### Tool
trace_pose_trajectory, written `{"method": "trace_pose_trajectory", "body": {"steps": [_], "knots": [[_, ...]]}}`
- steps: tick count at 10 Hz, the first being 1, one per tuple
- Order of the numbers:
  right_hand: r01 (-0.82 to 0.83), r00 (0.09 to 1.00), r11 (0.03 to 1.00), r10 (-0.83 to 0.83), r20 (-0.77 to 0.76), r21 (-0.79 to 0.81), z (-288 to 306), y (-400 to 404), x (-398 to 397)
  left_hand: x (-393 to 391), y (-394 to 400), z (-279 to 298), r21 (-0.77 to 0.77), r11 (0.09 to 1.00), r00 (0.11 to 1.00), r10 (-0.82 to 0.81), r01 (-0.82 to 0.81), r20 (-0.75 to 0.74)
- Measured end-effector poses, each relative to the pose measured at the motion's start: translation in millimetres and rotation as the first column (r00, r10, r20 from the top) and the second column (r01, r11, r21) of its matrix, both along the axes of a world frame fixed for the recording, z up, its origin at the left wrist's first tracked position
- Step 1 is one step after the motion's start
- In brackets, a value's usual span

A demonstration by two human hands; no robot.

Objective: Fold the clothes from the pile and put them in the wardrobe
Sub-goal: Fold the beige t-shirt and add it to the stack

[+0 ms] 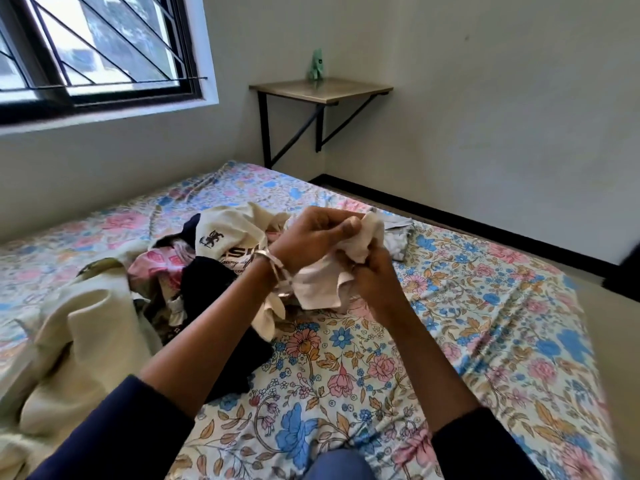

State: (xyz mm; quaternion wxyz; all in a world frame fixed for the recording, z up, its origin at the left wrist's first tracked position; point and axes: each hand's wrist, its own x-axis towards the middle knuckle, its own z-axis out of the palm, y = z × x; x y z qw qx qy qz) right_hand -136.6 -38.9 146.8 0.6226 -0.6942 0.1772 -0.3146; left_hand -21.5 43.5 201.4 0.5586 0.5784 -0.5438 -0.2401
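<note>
Head view: both hands are up over the middle of the bed, working a small cream cloth. The left hand curls its fingers and thumb onto the cloth's upper edge, bangles at the wrist; the right hand pinches the bunched lower part just beside it, so both grips are closed on fabric. The cloth hangs limp and crumpled between them, a tail drooping to the sheet: light, soft, no stiffness at all, likely to sag wherever it isn't held. Best hold, I'd judge, is at two corners or a seam, then pull apart to spread it flat. The pile sits toward the bed's left side, a printed cream top, pink and dark pieces tangled, with a big cream garment at the near-left edge. No wardrobe in sight.
</note>
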Motion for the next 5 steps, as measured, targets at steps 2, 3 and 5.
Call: {"method": "trace_pose_trajectory", "body": {"steps": [2,3,5], "knots": [[0.265,0.922,0.924,-0.327,0.208,0.277,46.2,-20.8,-40.4,33.5,32.6,-36.2,0.318,0.916,0.845,0.041,-0.245,0.533],[0.134,0.804,0.916,-0.324,0.499,0.379,117.4,-17.6,-68.4,26.3,42.6,-75.3,0.315,0.805,0.678,0.141,-0.503,0.721],[-0.108,0.598,0.876,-0.32,0.735,0.47,185.9,-27.1,-115.6,-17.1,16.4,-73.1,0.248,0.809,0.709,0.268,-0.534,0.652]]}}
